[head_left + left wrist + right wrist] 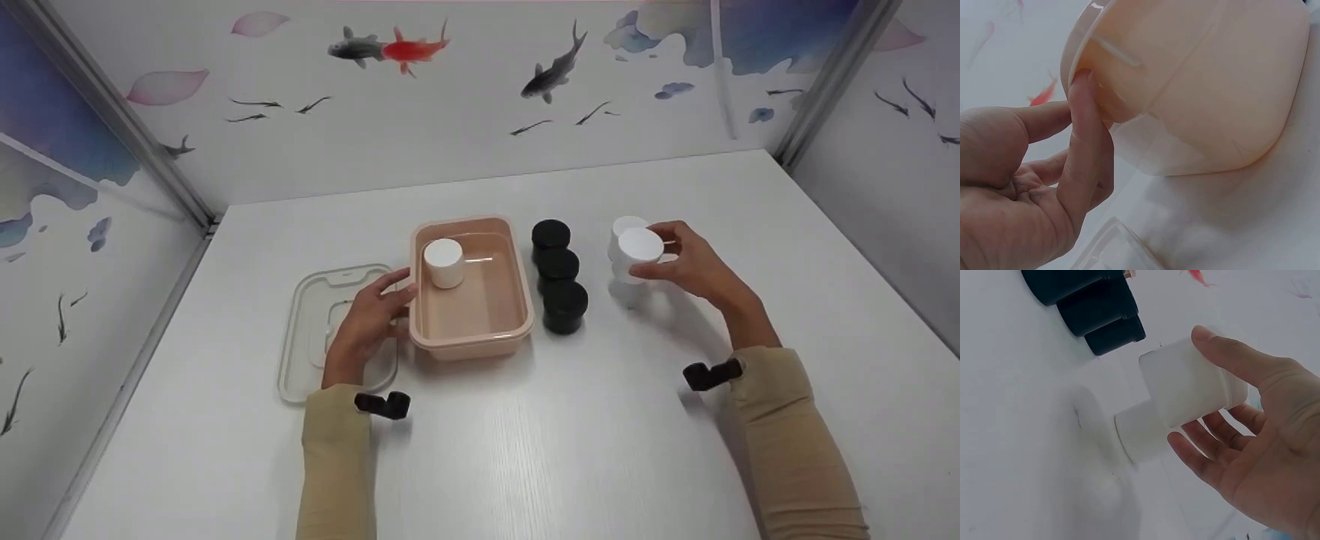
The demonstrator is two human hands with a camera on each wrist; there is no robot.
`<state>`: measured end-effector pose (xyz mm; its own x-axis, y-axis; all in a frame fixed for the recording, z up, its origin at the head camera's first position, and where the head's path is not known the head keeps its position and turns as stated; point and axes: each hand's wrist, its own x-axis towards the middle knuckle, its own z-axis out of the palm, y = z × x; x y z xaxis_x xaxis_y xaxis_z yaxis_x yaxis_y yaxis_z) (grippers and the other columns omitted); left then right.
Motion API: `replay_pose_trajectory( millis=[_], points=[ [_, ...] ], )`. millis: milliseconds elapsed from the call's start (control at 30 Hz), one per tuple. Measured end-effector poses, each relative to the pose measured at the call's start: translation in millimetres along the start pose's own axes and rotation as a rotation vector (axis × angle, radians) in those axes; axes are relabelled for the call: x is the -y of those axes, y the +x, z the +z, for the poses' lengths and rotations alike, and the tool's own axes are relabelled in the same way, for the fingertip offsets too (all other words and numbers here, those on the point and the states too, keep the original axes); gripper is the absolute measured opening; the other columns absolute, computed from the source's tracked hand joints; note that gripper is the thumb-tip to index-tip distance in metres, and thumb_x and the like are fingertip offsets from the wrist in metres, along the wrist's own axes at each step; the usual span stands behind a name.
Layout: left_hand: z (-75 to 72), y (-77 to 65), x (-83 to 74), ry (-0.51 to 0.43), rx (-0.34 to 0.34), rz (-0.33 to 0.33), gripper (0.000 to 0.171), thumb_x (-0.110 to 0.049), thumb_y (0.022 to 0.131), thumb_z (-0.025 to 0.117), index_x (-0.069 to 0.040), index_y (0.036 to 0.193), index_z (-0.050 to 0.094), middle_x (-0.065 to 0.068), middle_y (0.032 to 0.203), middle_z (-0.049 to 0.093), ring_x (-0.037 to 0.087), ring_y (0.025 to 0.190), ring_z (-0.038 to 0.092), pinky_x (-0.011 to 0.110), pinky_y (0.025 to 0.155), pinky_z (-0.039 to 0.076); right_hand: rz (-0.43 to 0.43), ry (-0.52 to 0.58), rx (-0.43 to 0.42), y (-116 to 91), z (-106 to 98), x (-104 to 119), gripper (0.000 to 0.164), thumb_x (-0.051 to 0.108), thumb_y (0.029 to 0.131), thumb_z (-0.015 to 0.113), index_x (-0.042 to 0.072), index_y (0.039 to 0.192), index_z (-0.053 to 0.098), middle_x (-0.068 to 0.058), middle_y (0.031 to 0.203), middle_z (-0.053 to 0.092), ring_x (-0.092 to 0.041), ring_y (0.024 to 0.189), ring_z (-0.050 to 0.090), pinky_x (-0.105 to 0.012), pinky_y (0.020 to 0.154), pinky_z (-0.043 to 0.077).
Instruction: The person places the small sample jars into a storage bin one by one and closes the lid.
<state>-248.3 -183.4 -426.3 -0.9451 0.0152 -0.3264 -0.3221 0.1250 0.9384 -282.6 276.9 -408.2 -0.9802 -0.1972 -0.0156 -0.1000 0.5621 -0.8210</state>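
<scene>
White table (pixel 600 450). My right hand (pixel 694 264) grips white jar (pixel 640 247) round its sides, best hold; probably light, stiff, slick. My left hand (pixel 366 321) holds pink tub (pixel 480 348).

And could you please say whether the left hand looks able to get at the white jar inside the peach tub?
Probably yes: the left hand holds the uncovered peach tub by its side, and nothing lies over the white jar.

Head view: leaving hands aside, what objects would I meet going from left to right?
Translucent pale plastic rectangular lid → peach plastic rectangular box with one white cylindrical jar inside → three black cylindrical jars → two overlapping white cylindrical jars.
</scene>
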Motion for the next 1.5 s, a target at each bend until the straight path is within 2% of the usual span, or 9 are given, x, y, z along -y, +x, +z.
replay_pose_trajectory(
  millis=[133,400,633,967,1100,1367,1500],
  points=[
    [0.2,0.8,0.9,0.001,-0.006,-0.005,0.052,-0.035,0.101,0.06,-0.024,0.15,0.045,0.013,0.133,0.064,0.021,0.104,0.07,0.029,0.07,0.059,-0.017,0.012,-0.021,0,1,7,0.079,0.033,0.087,0.079,0.002,0.145,0.036,-0.015,0.14,0.045,-0.029,0.128,0.048,-0.038,0.095,0.041],
    [-0.5,-1.1,-0.3,0.006,0.001,-0.013,0.054,-0.034,0.101,0.059,-0.025,0.152,0.043,0.014,0.135,0.064,0.023,0.109,0.068,0.028,0.07,0.058,-0.039,0.059,-0.036,3,7,28,0.078,0.032,0.086,0.081,0.004,0.145,0.037,-0.014,0.14,0.046,-0.026,0.126,0.05,-0.039,0.097,0.041],
    [0.7,-1.7,-0.3,-0.011,0.01,0.011,0.053,-0.032,0.102,0.059,-0.023,0.152,0.043,0.016,0.135,0.064,0.022,0.107,0.069,0.029,0.07,0.058,-0.052,0.061,-0.011,4,19,44,0.077,0.027,0.085,0.082,0.004,0.144,0.038,-0.013,0.138,0.047,-0.021,0.121,0.052,-0.03,0.093,0.043],
    [1.6,-1.9,-0.9,-0.002,0.013,0.011,0.054,-0.032,0.102,0.059,-0.022,0.152,0.043,0.017,0.134,0.064,0.022,0.104,0.07,0.028,0.07,0.058,-0.055,0.104,-0.001,4,36,64,0.075,0.024,0.085,0.081,0.005,0.143,0.038,-0.014,0.14,0.047,-0.026,0.127,0.053,-0.027,0.092,0.046],
    [-0.3,-0.9,0.0,0.001,0.008,0.01,0.053,-0.033,0.101,0.06,-0.022,0.151,0.044,0.016,0.133,0.064,0.022,0.105,0.069,0.028,0.071,0.058,-0.07,0.119,0.014,5,42,72,0.075,0.021,0.085,0.081,0.004,0.143,0.037,-0.013,0.142,0.047,-0.027,0.13,0.052,-0.03,0.096,0.048],
    [-1.2,0.3,-0.1,0.003,0.006,0.003,0.053,-0.034,0.101,0.06,-0.024,0.151,0.045,0.013,0.134,0.064,0.022,0.108,0.068,0.028,0.071,0.058,-0.126,0.105,0.055,10,58,89,0.074,0.019,0.086,0.079,0.003,0.144,0.037,-0.015,0.143,0.048,-0.03,0.13,0.052,-0.045,0.104,0.049],
    [-0.8,-0.1,0.3,-0.009,0.008,0.006,0.053,-0.032,0.101,0.061,-0.023,0.151,0.045,0.015,0.134,0.064,0.021,0.104,0.069,0.028,0.068,0.058,-0.175,0.077,0.094,14,68,101,0.072,0.018,0.086,0.079,0.004,0.144,0.04,-0.013,0.141,0.049,-0.03,0.129,0.052,-0.044,0.105,0.05]
  ],
)
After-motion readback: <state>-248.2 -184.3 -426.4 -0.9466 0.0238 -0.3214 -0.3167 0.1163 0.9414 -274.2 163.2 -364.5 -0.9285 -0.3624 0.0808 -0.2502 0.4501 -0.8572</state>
